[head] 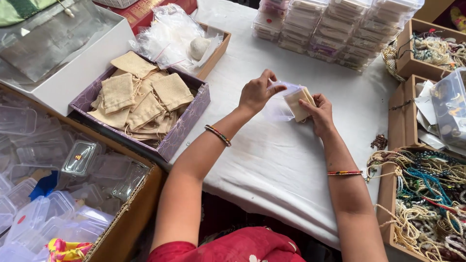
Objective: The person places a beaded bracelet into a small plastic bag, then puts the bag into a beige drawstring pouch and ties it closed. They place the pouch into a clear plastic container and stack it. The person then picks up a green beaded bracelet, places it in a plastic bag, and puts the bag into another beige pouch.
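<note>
White cloth covers the tabletop [272, 160]. At its left edge I see a purple box [187, 128] full of burlap pouches [138, 99]; stacked clear cases [335, 29] line the far edge, and bead strands [427, 194] fill a tray at the right edge. Near the middle, my left hand [257, 92] pinches a clear plastic bag [281, 104] while my right hand [318, 114] grips a burlap pouch [298, 104] at its mouth, wrists bent inward.

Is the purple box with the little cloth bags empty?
No, the purple box is full of small beige cloth pouches, piled loosely on each other.
</note>
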